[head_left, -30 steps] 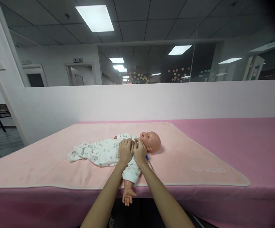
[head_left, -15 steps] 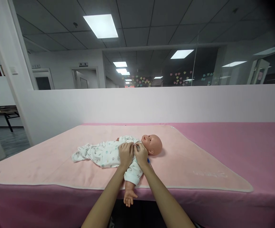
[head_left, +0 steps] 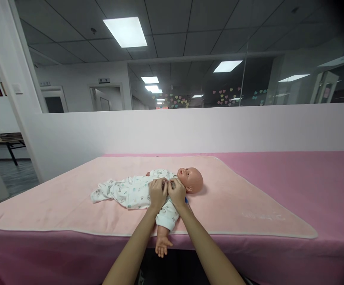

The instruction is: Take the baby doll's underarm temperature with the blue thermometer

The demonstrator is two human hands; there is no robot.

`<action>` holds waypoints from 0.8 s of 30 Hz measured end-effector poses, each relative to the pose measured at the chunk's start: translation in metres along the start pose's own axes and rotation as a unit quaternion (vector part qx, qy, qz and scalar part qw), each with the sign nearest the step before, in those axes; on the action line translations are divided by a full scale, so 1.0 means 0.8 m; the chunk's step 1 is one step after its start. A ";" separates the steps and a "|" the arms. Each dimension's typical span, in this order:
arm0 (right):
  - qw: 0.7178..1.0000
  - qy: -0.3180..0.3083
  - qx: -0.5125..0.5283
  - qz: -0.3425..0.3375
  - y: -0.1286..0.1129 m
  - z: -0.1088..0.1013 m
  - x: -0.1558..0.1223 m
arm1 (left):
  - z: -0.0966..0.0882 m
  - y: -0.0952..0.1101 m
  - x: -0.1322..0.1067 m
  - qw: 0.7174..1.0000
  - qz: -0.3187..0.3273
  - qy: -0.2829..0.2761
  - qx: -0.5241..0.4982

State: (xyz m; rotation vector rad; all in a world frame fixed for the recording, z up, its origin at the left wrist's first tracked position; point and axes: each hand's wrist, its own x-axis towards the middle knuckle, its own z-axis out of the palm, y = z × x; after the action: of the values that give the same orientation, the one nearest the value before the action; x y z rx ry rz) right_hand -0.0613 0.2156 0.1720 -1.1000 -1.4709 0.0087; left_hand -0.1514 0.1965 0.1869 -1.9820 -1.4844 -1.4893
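A baby doll [head_left: 194, 180] lies on its back, its head to the right and one arm hanging over the near edge. It wears a white patterned romper [head_left: 136, 192]. My left hand [head_left: 158, 192] is at the doll's chest with fingers curled in a pinch. Beside it, my right hand [head_left: 176, 192] pinches near the doll's neck, close under its chin. The fingertips of both hands nearly meet over the upper front of the romper. What lies between them is too small to make out. Something blue [head_left: 186, 200] shows partly behind my right wrist.
A peach-pink mat [head_left: 234, 206] with a pale border lies under the doll. It covers part of a table with a pink cloth [head_left: 317, 190]. Behind stands a low white wall [head_left: 219, 128] with glass above. A side table [head_left: 10, 140] stands beyond the doorway at left.
The fingers of both hands have shifted slightly at the doll's neckline, the left ones curling more. The doll lies as before; the camera view moved a little.
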 end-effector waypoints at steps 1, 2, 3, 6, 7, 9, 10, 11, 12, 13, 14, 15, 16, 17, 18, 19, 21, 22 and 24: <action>1.000 0.004 0.000 -0.005 0.000 0.001 0.000 | 0.000 0.000 0.000 1.000 0.003 0.002 0.000; 1.000 0.009 0.001 -0.009 0.001 0.001 0.000 | 0.000 0.000 -0.001 1.000 0.005 0.004 0.001; 1.000 0.012 0.002 -0.012 0.002 0.002 0.000 | -0.001 0.000 -0.001 1.000 0.008 0.006 0.002; 1.000 0.025 0.007 -0.007 0.003 0.003 0.000 | 0.000 -0.002 -0.002 1.000 0.015 0.020 0.008; 0.999 0.032 0.012 0.000 0.004 0.003 0.000 | 0.000 -0.003 -0.001 0.999 0.014 0.028 0.012; 0.998 0.049 0.027 0.017 0.005 0.003 0.001 | 0.001 -0.007 -0.001 0.998 0.002 0.052 0.024; 0.998 0.056 0.035 0.023 0.005 0.002 0.001 | 0.001 -0.009 0.000 0.997 -0.007 0.064 0.032; 0.997 0.062 0.043 0.027 0.005 0.002 0.001 | 0.001 -0.011 0.000 0.996 -0.016 0.074 0.041; 0.996 0.064 0.050 0.029 0.005 0.002 0.001 | 0.000 -0.012 0.001 0.995 -0.023 0.080 0.052; 0.996 0.065 0.055 0.029 0.005 0.001 0.001 | 0.000 -0.013 0.001 0.994 -0.028 0.082 0.064; 0.996 0.065 0.058 0.028 0.005 0.001 0.001 | 0.000 -0.014 0.001 0.993 -0.028 0.080 0.077; 0.996 0.067 0.059 0.026 0.005 0.001 0.000 | 0.000 -0.014 0.000 0.993 -0.026 0.076 0.089; 0.996 0.068 0.059 0.023 0.005 0.002 0.000 | 0.000 -0.014 0.000 0.992 -0.022 0.071 0.101; 0.996 0.070 0.057 0.020 0.005 0.002 0.000 | 0.000 -0.013 0.000 0.991 -0.020 0.066 0.111; 0.996 0.073 0.053 0.015 0.006 0.002 0.000 | 0.000 -0.013 -0.001 0.991 -0.019 0.064 0.119; 0.996 0.075 0.049 0.010 0.006 0.003 -0.001 | 0.000 -0.013 -0.001 0.990 -0.020 0.065 0.126; 0.996 0.075 0.041 0.003 0.007 0.003 -0.001 | 0.001 -0.013 -0.001 0.988 -0.027 0.071 0.133; 0.996 0.074 0.039 0.001 0.007 0.004 -0.001 | 0.001 -0.014 -0.001 0.988 -0.031 0.073 0.133; 0.997 0.073 0.037 0.001 0.007 0.004 -0.001 | 0.000 -0.014 -0.001 0.988 -0.040 0.073 0.128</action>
State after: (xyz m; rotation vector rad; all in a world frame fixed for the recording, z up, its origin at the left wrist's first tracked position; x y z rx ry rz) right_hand -0.0600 0.2201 0.1672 -1.0199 -1.3288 -0.0152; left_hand -0.1607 0.2013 0.1821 -1.6495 -1.6169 -1.3627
